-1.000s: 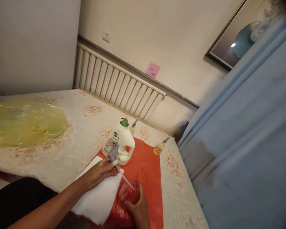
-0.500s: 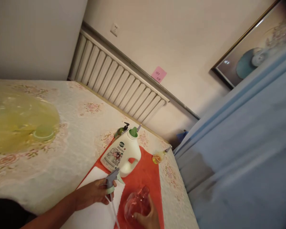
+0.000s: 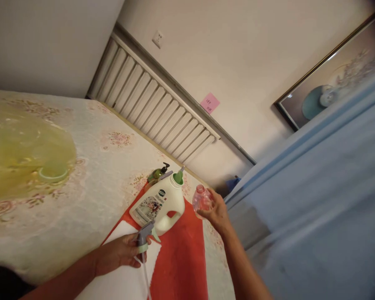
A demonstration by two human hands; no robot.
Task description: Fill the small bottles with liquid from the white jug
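A grey and pale green trigger spray head [image 3: 144, 236] with a long clear dip tube is gripped by my left hand [image 3: 127, 251], above white paper [image 3: 115, 271]. My right hand [image 3: 218, 211] is wrapped round a clear pinkish bottle [image 3: 201, 199] with an open neck, held upright above the far right of the red sheet [image 3: 181, 266]. Between the hands and a little farther off stands a large white jug [image 3: 158, 204] with a printed label and side handle. Something green shows in the jug's mouth.
Behind the jug is a dark green pump bottle [image 3: 158, 173]. A yellow translucent bag [image 3: 25, 150] and a pale green ring-shaped rim [image 3: 53, 174] lie on the flowered cloth [image 3: 90, 200] at left. Along the wall runs a radiator [image 3: 156, 100]; a blue curtain [image 3: 315, 200] hangs at right.
My right hand has lifted the pinkish bottle from low over the red sheet up and away, to the right of the jug. My left hand with the spray head has hardly moved.
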